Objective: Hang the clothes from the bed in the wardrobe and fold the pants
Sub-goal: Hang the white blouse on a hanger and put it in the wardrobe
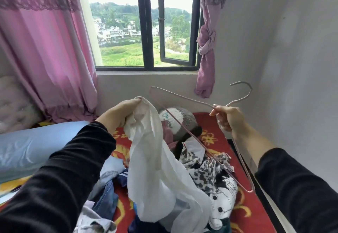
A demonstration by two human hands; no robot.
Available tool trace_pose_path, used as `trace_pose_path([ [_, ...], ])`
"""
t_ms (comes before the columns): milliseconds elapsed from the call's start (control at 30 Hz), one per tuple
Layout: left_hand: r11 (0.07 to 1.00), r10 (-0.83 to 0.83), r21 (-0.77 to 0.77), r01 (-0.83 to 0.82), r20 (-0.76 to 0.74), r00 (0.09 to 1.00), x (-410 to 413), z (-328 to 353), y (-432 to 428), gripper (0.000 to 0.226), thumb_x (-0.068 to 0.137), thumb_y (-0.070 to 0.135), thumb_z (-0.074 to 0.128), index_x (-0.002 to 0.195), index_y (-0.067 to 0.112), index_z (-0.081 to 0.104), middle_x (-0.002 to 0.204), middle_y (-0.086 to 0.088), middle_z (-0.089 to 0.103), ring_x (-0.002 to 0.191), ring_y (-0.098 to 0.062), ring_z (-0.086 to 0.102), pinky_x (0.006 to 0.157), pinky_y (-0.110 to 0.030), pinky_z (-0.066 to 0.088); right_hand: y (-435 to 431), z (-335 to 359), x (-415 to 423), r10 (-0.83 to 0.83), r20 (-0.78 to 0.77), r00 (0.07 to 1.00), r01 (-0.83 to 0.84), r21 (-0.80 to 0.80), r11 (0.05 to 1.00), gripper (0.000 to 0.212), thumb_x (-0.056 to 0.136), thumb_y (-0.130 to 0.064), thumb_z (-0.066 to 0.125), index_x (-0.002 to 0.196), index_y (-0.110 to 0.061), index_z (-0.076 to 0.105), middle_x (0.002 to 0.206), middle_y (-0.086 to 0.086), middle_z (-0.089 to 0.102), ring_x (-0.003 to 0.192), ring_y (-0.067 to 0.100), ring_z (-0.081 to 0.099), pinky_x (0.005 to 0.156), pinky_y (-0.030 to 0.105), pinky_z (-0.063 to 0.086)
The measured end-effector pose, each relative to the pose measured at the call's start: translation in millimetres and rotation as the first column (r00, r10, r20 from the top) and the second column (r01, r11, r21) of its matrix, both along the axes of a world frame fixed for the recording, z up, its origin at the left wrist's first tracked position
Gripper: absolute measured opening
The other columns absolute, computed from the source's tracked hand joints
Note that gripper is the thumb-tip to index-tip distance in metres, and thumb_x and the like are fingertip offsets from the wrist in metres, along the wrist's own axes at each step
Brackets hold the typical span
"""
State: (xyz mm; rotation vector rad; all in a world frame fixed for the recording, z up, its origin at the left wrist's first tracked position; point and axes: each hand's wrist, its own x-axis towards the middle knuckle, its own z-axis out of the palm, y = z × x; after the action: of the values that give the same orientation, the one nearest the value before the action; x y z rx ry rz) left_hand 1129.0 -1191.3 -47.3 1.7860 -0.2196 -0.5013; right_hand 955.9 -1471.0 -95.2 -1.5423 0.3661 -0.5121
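Note:
My left hand (121, 112) grips the top of a thin white garment (153, 161), which hangs down over the bed. My right hand (228, 118) pinches a pale pink wire hanger (182, 126) just below its hook, holding it tilted in the air to the right of the garment. Below them a pile of clothes lies on the red patterned bed (243, 209): a black-and-white patterned piece (206, 167), blue denim (108, 196) and other items. No wardrobe is in view.
A plush toy (180, 121) lies at the head of the bed beside a light blue pillow (36, 147). Behind it are a window (146, 31) with pink curtains (45, 50). A white wall (292, 68) runs along the bed's right side.

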Motion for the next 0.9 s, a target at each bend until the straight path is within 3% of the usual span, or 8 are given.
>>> trace_pose_path([
  [167, 0.998, 0.067, 0.001, -0.067, 0.039, 0.997, 0, 4, 4, 0.015, 0.09, 0.028, 0.052, 0.091, 0.015, 0.056, 0.101, -0.011, 0.051, 0.092, -0.024, 0.053, 0.08, -0.035, 0.042, -4, -14, -7, 0.074, -0.078, 0.994, -0.072, 0.022, 0.997, 0.027, 0.078, -0.028, 0.061, 0.059, -0.009, 0.066, 0.044, -0.003, 0.027, 0.036, 0.011, 0.017, 0.035, 0.013, 0.017],
  [267, 0.988, 0.072, -0.137, -0.073, -0.016, 0.997, 5, 27, 4, 0.041, 0.103, 0.039, 0.035, 0.123, 0.007, 0.051, 0.114, -0.012, 0.059, 0.108, -0.025, 0.06, 0.086, -0.03, 0.052, -2, -15, -9, 0.123, -0.126, 0.984, -0.126, -0.011, 0.992, 0.027, 0.081, -0.024, 0.06, 0.061, -0.007, 0.067, 0.044, -0.002, 0.028, 0.037, 0.012, 0.016, 0.035, 0.014, 0.017],
  [367, 0.946, 0.022, -0.323, -0.012, 0.029, 0.999, 4, 70, 1, 0.039, 0.103, 0.04, 0.035, 0.109, 0.007, 0.056, 0.073, -0.004, 0.065, 0.061, -0.011, 0.065, 0.046, -0.02, 0.051, 8, -5, -2, 0.085, -0.074, 0.994, -0.087, -0.028, 0.996, 0.03, 0.087, -0.027, 0.061, 0.063, -0.01, 0.068, 0.046, -0.004, 0.031, 0.038, 0.01, 0.02, 0.034, 0.016, 0.017],
  [500, 0.877, 0.098, -0.479, -0.049, 0.079, 0.992, 3, 121, -6, 0.044, 0.101, 0.044, 0.037, 0.122, 0.01, 0.054, 0.073, 0.001, 0.061, 0.061, -0.013, 0.06, 0.049, -0.024, 0.05, 30, 24, 20, -0.138, 0.002, 0.99, 0.137, -0.157, 0.978, 0.033, 0.093, -0.029, 0.06, 0.066, -0.011, 0.068, 0.041, -0.009, 0.038, 0.034, 0.005, 0.03, 0.034, 0.016, 0.025],
  [633, 0.914, 0.255, -0.364, -0.181, 0.168, 0.952, 10, 129, 0, 0.04, 0.1, 0.042, 0.039, 0.125, 0.014, 0.053, 0.076, 0.003, 0.055, 0.06, -0.01, 0.054, 0.042, -0.019, 0.049, 40, 53, 37, -0.321, -0.066, 0.945, 0.276, -0.368, 0.888, 0.029, 0.094, -0.024, 0.058, 0.074, -0.007, 0.071, 0.053, -0.004, 0.051, 0.05, 0.008, 0.046, 0.049, 0.023, 0.034],
  [733, 0.95, 0.152, -0.285, -0.131, 0.05, 0.987, 17, 109, 13, 0.031, 0.104, 0.036, 0.034, 0.105, 0.013, 0.054, 0.081, -0.003, 0.055, 0.063, -0.011, 0.054, 0.061, -0.023, 0.049, 43, 59, 41, -0.33, -0.171, 0.929, 0.25, -0.37, 0.895, 0.02, 0.094, -0.017, 0.057, 0.094, -0.001, 0.069, 0.071, 0.005, 0.059, 0.059, 0.012, 0.047, 0.052, 0.026, 0.037],
  [833, 0.992, 0.042, -0.121, -0.031, 0.087, 0.995, 14, 78, 13, 0.022, 0.102, 0.022, 0.04, 0.098, 0.01, 0.058, 0.074, -0.005, 0.062, 0.055, -0.012, 0.056, 0.046, -0.025, 0.05, 60, 49, 46, -0.195, -0.245, 0.95, 0.144, -0.212, 0.967, 0.017, 0.095, -0.013, 0.055, 0.102, -0.008, 0.068, 0.061, -0.002, 0.046, 0.049, 0.008, 0.036, 0.034, 0.015, 0.027],
  [900, 0.998, -0.042, -0.036, 0.045, 0.075, 0.996, 2, 58, 7, 0.02, 0.096, 0.024, 0.053, 0.102, 0.006, 0.063, 0.074, -0.008, 0.064, 0.056, -0.016, 0.057, 0.052, -0.029, 0.051, 79, 39, 49, -0.034, -0.323, 0.946, 0.031, -0.013, 0.999, 0.021, 0.097, -0.021, 0.052, 0.101, -0.01, 0.068, 0.056, -0.001, 0.035, 0.042, 0.008, 0.025, 0.032, 0.016, 0.017],
])
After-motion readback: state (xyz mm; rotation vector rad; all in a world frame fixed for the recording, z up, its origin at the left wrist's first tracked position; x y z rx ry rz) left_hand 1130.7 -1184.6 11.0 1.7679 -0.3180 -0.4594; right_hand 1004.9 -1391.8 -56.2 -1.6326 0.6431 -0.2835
